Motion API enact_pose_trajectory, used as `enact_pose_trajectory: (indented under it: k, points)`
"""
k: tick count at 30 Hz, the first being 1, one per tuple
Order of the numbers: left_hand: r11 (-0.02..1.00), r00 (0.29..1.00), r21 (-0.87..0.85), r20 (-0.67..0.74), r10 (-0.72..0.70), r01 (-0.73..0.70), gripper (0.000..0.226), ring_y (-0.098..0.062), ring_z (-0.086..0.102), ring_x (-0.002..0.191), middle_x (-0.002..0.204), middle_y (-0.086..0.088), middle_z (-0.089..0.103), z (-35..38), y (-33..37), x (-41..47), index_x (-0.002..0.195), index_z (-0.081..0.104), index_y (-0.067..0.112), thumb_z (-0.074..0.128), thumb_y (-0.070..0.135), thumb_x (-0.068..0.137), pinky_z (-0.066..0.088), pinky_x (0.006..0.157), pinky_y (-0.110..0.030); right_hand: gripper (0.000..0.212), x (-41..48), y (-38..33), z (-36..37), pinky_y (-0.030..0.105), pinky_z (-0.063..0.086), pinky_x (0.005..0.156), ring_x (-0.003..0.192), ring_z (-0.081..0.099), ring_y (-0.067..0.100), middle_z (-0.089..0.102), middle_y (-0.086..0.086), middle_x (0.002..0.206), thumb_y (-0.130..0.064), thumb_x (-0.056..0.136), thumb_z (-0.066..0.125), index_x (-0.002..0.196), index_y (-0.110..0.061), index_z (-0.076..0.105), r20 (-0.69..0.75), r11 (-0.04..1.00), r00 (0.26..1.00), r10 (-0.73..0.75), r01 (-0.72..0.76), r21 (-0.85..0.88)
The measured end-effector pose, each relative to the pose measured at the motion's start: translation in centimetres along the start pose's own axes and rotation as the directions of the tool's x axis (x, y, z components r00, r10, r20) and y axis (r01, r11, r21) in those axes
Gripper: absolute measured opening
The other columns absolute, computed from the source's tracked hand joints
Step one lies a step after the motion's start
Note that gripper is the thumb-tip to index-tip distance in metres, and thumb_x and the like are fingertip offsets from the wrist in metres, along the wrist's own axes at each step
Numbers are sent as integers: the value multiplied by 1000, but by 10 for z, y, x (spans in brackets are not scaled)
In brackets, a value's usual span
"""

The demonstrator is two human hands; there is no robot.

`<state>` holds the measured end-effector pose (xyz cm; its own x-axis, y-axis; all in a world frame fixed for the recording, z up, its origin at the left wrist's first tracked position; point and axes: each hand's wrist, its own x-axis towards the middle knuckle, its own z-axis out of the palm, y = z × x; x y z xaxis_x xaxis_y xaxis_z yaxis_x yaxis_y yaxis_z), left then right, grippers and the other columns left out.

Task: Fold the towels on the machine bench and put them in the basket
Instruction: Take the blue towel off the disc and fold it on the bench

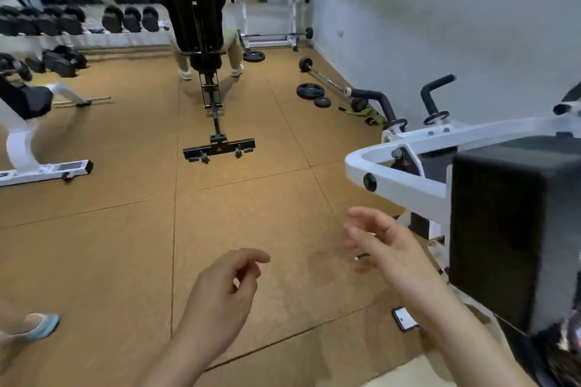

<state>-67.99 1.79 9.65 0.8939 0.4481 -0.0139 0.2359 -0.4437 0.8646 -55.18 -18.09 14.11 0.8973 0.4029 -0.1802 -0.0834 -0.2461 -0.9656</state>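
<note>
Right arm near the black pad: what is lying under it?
A phone lies flat on the brown floor below the right arm, which hides its right corner. A small blurred thing lies under the right hand; I cannot tell what.

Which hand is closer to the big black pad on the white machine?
Right. The right hand hovers just beside the black pad, not touching it. The left hand is much farther away, out over the floor.
</note>
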Motion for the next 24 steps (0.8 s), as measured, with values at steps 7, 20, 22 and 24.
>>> enact_pose_trajectory:
  k: [7,20,22,24]
  points:
    - [978,960,35,201,194,-205,30,-3,60,82,86,24,64,-1,23,155,91,67,39,52,14,95,45,67,-14,35,103,-21,-7,21,51,77,95,58,-3,57,-19,114,-26,90,61,118,-45,54,-251,964,960,-128,62,-257]
    - [673,677,241,525,516,-700,32,0,51,102,112,23,60,86,81,467,114,65,32,51,11,94,39,81,-10,66,324,-36,-36,37,23,117,147,11,8,3,-20,159,-38,96,47,146,-50,5,-416,882,908,44,-231,-410]
    - [602,618,251,574,537,-758,33,-1,44,111,119,25,55,100,92,504,116,63,35,49,13,94,41,86,-16,68,351,-37,-43,37,23,116,146,14,8,5,-22,158,-39,96,49,145,-50,4,-430,891,899,86,-263,-370]
    - [566,573,244,625,530,-788,34,-1,37,115,123,25,48,114,99,543,119,60,36,46,15,96,32,89,-13,67,379,-37,-51,36,29,114,143,22,7,13,-23,157,-39,95,51,145,-51,7,-474,896,873,113,-295,-331]
